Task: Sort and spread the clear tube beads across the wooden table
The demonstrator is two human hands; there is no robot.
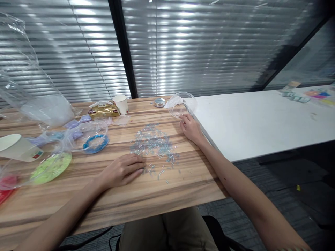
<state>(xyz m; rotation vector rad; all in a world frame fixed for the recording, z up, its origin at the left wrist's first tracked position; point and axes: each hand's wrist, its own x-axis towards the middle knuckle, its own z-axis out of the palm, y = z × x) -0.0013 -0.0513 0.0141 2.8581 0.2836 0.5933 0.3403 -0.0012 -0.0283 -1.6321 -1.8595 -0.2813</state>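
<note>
Many small clear tube-like pieces [154, 141] lie scattered in a loose pile on the wood-grain table [115, 205]. My left hand [125, 170] rests at the pile's near left edge, fingers curled and close together; whether anything is under the fingertips is hidden. At the back right of the pile, my right hand [190, 127] has its fingertips pinched at the near rim of a clear round plastic container [192, 101]. What exactly lies between those fingers is too small to make out.
Clear containers with blue beads [95, 143], yellow-green pieces [51, 168] and red pieces [7, 183] stand left, near paper cups [121, 104]. Behind are a gold packet [104, 109], a plastic bag [47, 111] and a small round tin [159, 102]. A white table [243, 125] adjoins right.
</note>
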